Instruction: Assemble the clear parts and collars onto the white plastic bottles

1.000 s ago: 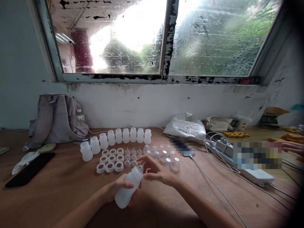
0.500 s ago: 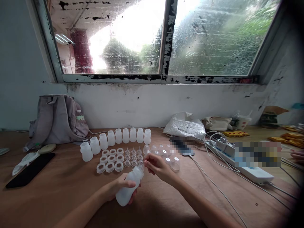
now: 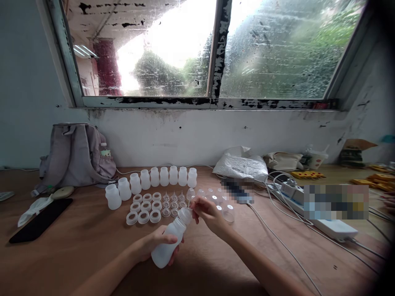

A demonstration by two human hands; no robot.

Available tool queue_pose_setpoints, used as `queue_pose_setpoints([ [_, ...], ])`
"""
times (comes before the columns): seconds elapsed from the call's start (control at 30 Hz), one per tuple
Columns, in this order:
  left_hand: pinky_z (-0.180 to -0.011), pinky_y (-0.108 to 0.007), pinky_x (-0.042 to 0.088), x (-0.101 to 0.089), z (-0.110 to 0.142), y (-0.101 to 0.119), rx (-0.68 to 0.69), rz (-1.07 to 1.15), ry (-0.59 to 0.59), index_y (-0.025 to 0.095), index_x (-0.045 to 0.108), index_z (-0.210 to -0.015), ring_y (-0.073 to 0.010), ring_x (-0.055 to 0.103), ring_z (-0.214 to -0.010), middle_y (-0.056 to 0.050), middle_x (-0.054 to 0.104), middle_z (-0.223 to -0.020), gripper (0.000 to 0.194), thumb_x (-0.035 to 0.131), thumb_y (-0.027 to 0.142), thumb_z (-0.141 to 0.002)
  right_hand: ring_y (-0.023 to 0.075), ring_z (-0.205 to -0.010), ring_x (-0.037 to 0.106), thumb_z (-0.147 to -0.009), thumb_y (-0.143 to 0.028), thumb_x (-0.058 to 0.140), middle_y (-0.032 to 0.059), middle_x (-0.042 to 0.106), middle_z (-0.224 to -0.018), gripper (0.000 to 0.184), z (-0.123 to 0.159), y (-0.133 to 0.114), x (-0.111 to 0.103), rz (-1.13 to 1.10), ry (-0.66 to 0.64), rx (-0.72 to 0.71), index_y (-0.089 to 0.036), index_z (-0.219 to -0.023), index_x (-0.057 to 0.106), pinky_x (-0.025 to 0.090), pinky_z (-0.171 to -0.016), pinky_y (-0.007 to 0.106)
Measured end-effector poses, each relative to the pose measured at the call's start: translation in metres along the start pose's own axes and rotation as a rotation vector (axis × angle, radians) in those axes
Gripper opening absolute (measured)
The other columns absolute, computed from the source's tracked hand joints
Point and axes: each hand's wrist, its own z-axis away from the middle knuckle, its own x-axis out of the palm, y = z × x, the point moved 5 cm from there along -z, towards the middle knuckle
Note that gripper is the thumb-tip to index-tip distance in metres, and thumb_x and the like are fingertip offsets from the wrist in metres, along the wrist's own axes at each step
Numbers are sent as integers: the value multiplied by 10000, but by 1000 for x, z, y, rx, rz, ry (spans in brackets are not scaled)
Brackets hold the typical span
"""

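At far left, a grey fabric backpack (image 3: pixel 74 156) stands against the wall, with a flat black rectangular slab (image 3: pixel 41 222) lying nearer on the brown wooden table (image 3: pixel 92 242). Next, a curved row of upright, frosted white waisted plastic bottles (image 3: pixel 154 176) stands behind a grid of translucent white plastic rings (image 3: pixel 147 210). Nearer the wearer, the left hand (image 3: pixel 159 240) is wrapped around another frosted white waisted plastic bottle (image 3: pixel 165 254), its thumb along the upper side and fingers curled underneath. This bottle is tilted, its long axis running diagonally: base low and left, toward the wearer, neck up and right, away. Past its neck sit clear pointed plastic teats (image 3: pixel 174 204). The right hand (image 3: pixel 207 213) is at the bottle's mouth, fingers curled and fingertips drawn close together; I cannot tell what they pinch, if anything. Clear domed plastic caps (image 3: pixel 228 214) stand just beyond, and farther right lies a long white plastic power strip (image 3: pixel 333 228).
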Motion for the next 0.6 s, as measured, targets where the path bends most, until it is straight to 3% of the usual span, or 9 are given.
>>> queue_pose_setpoints([
  [0.13,-437,-226,355,-2,-1,2,36,29,52,112,520,-845,-114,508,-446,-20,550,-604,308,571,364,-675,83,-484,434,-714,-125,415,-28,442,-619,70,0,3,-8,37,91,25,-181,-678,437,367,-410,203],
  [0.27,-494,-235,387,-13,-1,7,132,105,272,136,508,-856,-114,522,-525,-15,548,-679,267,555,360,-720,81,-470,413,-629,-35,359,-33,454,-559,177,0,9,-11,411,120,43,-177,-647,463,326,-431,191],
  [0.4,-552,-239,410,-24,1,12,223,149,436,134,534,-851,-130,539,-620,-26,553,-726,260,541,367,-736,98,-579,454,-618,-3,390,-1,523,-650,213,4,18,1,761,8,-49,-169,-635,523,334,-519,199],
  [0.5,-595,-243,415,-27,2,14,234,135,464,141,548,-879,-154,547,-711,-34,571,-785,248,561,326,-714,104,-614,473,-647,-4,407,16,536,-730,235,7,26,11,813,-85,-59,-177,-711,551,350,-532,198],
  [0.6,-621,-226,404,-27,3,17,272,59,494,149,559,-876,-154,540,-753,-20,575,-801,241,609,270,-673,106,-615,477,-724,-66,425,29,533,-782,193,9,22,15,778,-90,-91,-188,-818,543,378,-542,208],
])
